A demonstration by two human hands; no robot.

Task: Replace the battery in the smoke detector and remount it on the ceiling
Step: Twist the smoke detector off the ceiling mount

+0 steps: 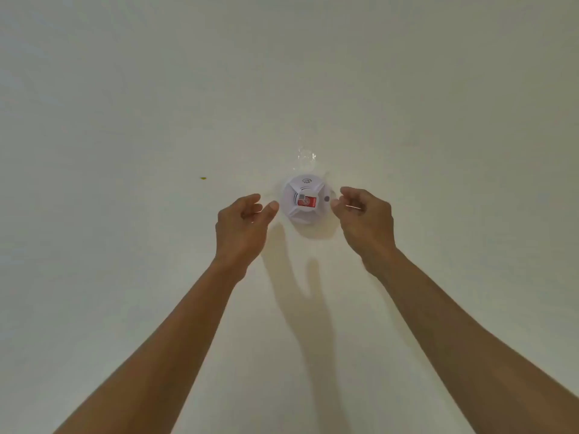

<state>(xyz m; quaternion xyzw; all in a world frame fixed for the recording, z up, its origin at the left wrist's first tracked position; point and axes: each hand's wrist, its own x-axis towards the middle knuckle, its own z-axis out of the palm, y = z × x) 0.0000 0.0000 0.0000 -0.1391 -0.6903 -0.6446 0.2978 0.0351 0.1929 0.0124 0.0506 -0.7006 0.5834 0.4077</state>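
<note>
A plain off-white painted ceiling (125, 89) fills the view, two bare forearms reaching up to it. The left hand (241, 223) and right hand (366, 217), fingers loosely curled and holding nothing, flank a round white plastic smoke detector (303, 199) with a red label, mounted on the ceiling between them. A small dark speck (203, 178) marks the paint to the left.

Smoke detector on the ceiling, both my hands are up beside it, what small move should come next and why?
Probably close both hands onto its rim. The smoke detector sits on the ceiling, with the left hand and right hand flanking it, fingers loosely curled and holding nothing. Whether it is already locked on, the picture does not show.
</note>
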